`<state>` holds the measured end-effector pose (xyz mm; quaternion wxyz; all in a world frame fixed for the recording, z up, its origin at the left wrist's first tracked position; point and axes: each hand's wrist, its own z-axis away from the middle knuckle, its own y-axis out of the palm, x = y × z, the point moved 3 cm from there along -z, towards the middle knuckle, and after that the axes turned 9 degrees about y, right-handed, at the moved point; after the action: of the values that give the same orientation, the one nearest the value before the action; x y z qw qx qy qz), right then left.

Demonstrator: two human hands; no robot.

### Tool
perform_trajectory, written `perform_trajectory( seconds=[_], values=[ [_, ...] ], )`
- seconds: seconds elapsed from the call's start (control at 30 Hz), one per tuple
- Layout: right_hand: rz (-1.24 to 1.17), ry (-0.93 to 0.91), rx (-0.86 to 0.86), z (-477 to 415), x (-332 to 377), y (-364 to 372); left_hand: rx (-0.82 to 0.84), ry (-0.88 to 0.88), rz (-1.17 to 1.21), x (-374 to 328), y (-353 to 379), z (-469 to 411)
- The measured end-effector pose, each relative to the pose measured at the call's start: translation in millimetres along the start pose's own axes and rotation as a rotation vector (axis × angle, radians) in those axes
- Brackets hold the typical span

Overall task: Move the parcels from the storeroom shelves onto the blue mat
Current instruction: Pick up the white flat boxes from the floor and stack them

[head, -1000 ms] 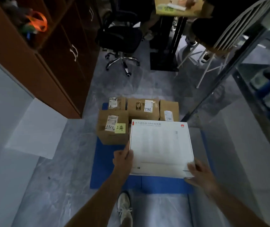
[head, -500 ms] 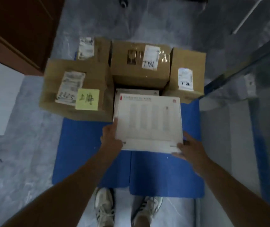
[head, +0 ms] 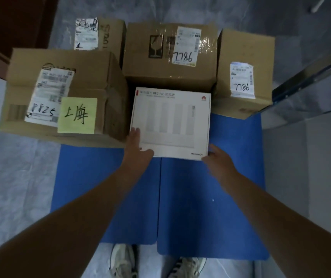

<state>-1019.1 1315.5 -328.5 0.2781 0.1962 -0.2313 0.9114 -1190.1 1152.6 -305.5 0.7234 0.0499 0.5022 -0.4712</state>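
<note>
Far to the left of the left hand's fingers (head: 135,133) stands a carton with a yellow note (head: 60,97). It sits on the far left corner of the blue mat (head: 200,197) and hangs over onto the floor. Beyond it is a taller carton (head: 104,35) with a torn label.

The left hand (head: 138,149) lies on the near left corner of the white box (head: 171,123). Its fingers are straight and flat on the lid, holding nothing.

The white box lies flat over the far part of the mat. It sits just right of the noted carton and just this side of the taped carton (head: 170,55) marked 7786.

At the box's near right corner, the right hand (head: 218,163) touches the edge. It is blurred, and I cannot tell whether its fingers (head: 210,152) grip the box or only rest there.

Up and to the right of those fingers, a slim carton (head: 242,73), also marked 7786, stands on the mat's far right corner. It touches the taped carton.

Below both arms, two shoes (head: 122,261) show at the mat's near edge.
</note>
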Motion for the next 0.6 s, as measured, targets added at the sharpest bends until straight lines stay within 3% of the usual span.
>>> perform_trajectory(
  seconds=[0.13,0.23,0.37,0.5,0.6],
  values=[
    [0.16,0.079,-0.019,49,23,-26,0.145,0.048,-0.009,-71,-9,39],
    [0.272,-0.018,0.032,115,78,-63,0.2,0.114,-0.057,-150,-32,81],
    [0.544,-0.259,0.086,233,187,-126,0.127,0.239,-0.157,-280,-75,151],
    [0.387,-0.469,-0.005,353,287,-177,0.134,0.474,-0.186,-422,-128,219],
    [0.413,-0.538,0.0,432,321,-195,0.129,0.611,-0.283,-483,-171,269]
  ],
)
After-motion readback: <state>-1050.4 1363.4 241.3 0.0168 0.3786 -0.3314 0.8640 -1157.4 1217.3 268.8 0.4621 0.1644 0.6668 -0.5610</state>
